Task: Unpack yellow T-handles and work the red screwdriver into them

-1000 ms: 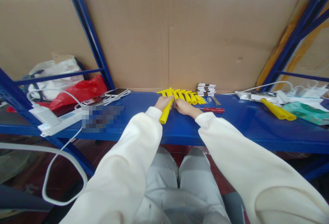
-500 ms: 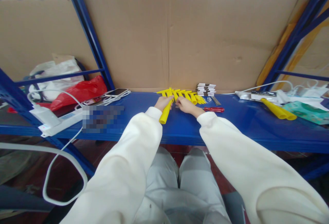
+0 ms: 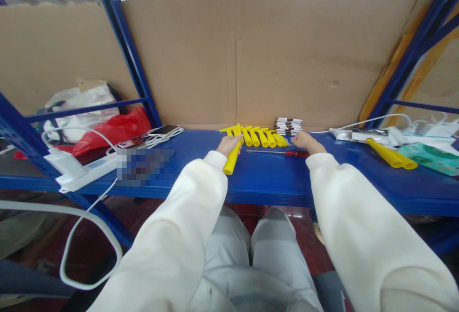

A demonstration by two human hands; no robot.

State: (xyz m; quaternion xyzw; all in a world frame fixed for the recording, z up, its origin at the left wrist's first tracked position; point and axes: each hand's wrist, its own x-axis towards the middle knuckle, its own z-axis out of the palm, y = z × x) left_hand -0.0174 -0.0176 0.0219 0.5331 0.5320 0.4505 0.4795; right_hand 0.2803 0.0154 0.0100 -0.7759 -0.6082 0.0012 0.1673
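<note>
My left hand (image 3: pixel 228 145) is closed around a yellow handle (image 3: pixel 232 160) whose wide round end points toward me. To its right, several similar yellow handles (image 3: pixel 263 139) lie in a row against the cardboard, with small yellow pieces (image 3: pixel 281 140) at the row's end. My right hand (image 3: pixel 303 141) reaches down over small metal parts beside those pieces; its fingertips look pinched, but what they hold is too small to make out. Under it, a red-handled screwdriver (image 3: pixel 292 153) lies with its shaft pointing left. Behind stand stacked white packs with dark bands (image 3: pixel 288 124).
On the left are a white power strip (image 3: pixel 86 171), cables, a phone (image 3: pixel 167 130) and a red bag (image 3: pixel 114 128). Two yellow handles (image 3: pixel 390 153) and a green packet (image 3: pixel 428 157) lie at the right. Cardboard (image 3: pixel 287 54) and blue posts (image 3: pixel 131 49) rise behind.
My right hand has moved right, away from the handle in my left hand, to the small parts. The screwdriver's shaft is now uncovered. My left hand keeps its hold.
</note>
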